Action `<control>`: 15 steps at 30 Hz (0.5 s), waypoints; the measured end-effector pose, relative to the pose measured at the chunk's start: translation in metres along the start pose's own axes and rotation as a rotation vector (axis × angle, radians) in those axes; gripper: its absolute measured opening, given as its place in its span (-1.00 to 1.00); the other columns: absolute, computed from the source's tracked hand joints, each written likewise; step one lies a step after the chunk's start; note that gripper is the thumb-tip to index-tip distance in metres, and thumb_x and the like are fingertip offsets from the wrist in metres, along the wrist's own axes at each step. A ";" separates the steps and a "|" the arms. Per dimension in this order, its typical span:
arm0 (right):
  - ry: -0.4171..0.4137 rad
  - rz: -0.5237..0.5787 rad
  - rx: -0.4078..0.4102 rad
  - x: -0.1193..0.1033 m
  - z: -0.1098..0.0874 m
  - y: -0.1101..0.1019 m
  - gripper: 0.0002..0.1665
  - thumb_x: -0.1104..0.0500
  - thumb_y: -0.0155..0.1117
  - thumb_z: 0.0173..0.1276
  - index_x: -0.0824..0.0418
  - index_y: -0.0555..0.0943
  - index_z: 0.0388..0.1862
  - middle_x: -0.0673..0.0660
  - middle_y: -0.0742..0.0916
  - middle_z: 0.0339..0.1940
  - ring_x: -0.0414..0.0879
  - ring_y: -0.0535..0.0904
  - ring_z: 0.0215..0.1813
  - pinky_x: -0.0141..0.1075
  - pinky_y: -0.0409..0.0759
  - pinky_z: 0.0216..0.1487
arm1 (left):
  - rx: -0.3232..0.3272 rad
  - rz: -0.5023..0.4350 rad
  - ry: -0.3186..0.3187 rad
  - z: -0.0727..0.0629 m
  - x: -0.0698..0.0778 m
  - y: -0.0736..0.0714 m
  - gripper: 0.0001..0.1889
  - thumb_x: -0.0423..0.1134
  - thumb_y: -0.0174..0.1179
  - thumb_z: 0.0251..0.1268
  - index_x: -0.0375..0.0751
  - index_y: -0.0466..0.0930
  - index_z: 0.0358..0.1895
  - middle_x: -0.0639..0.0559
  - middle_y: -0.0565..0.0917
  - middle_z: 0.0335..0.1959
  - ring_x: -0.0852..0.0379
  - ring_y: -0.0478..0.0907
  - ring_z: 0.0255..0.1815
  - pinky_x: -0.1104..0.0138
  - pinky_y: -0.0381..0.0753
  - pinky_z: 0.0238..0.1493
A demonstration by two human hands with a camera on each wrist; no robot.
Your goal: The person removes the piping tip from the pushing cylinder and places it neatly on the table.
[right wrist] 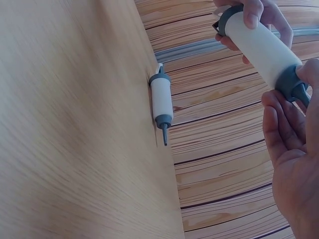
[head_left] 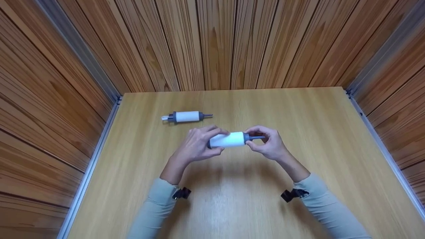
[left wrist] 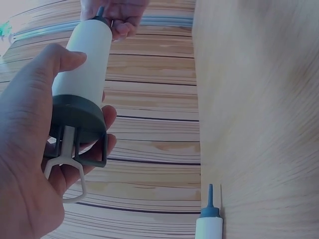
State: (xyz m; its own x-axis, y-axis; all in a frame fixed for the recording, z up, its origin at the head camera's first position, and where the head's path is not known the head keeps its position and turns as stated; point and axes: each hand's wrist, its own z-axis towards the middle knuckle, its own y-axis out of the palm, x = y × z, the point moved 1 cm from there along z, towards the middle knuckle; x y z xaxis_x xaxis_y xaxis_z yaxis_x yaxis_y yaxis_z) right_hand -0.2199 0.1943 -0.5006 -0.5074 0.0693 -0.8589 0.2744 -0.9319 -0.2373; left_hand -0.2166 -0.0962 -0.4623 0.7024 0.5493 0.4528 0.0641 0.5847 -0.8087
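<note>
Above the table, both hands hold an icing syringe (head_left: 230,139) with a white barrel, dark blue-grey end caps and a thin nozzle pointing right. My left hand (head_left: 198,143) grips the barrel near its rear end, thumb on one side and fingers round the other. In the left wrist view, the pale plunger handle (left wrist: 67,177) sticks out behind the dark rear cap (left wrist: 75,117). At the front, my right hand (head_left: 270,143) pinches the dark nozzle cap (right wrist: 289,83) between thumb and fingers. The barrel lies almost level in the head view.
A second icing syringe (head_left: 187,116) of the same look lies on the wooden table (head_left: 282,113) beyond the left hand, nozzle to the right. Wood-plank walls (head_left: 215,46) stand at the back and both sides, with metal rails (head_left: 91,166) along the table's side edges.
</note>
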 end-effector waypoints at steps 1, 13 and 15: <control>-0.004 0.006 0.003 -0.001 0.001 0.000 -0.62 0.64 0.46 0.28 0.59 0.71 0.09 -0.28 0.83 0.04 -0.33 0.79 0.06 -0.49 0.78 0.19 | -0.001 -0.007 -0.004 0.001 0.000 0.000 -0.54 -0.03 0.51 0.42 0.04 0.75 0.33 -0.12 0.87 0.20 -0.15 0.85 -0.04 0.02 0.85 -0.03; -0.131 -0.014 -0.043 -0.005 0.003 -0.005 -0.55 0.68 0.48 0.19 0.55 0.73 0.09 0.06 0.89 0.01 -0.33 0.81 0.10 -0.45 0.79 0.23 | -0.071 -0.174 -0.079 0.001 -0.004 0.001 -0.51 0.02 0.42 0.47 -0.01 0.74 0.38 -0.09 0.85 0.33 -0.17 0.84 0.22 -0.11 0.82 0.23; -0.156 -0.028 -0.065 -0.006 0.004 -0.007 -0.52 0.68 0.49 0.20 0.52 0.73 0.11 0.22 0.87 0.01 -0.32 0.81 0.13 -0.43 0.79 0.26 | -0.080 -0.193 -0.089 0.000 -0.005 0.001 -0.50 0.02 0.42 0.47 -0.02 0.74 0.39 -0.08 0.84 0.36 -0.18 0.83 0.27 -0.13 0.81 0.27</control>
State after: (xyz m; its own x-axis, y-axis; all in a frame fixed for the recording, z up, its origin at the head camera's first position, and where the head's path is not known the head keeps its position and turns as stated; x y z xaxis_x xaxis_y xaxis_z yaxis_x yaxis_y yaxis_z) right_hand -0.2219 0.1989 -0.4926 -0.6353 0.0343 -0.7715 0.3078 -0.9050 -0.2937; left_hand -0.2204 -0.0981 -0.4654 0.6067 0.4842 0.6305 0.2497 0.6369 -0.7294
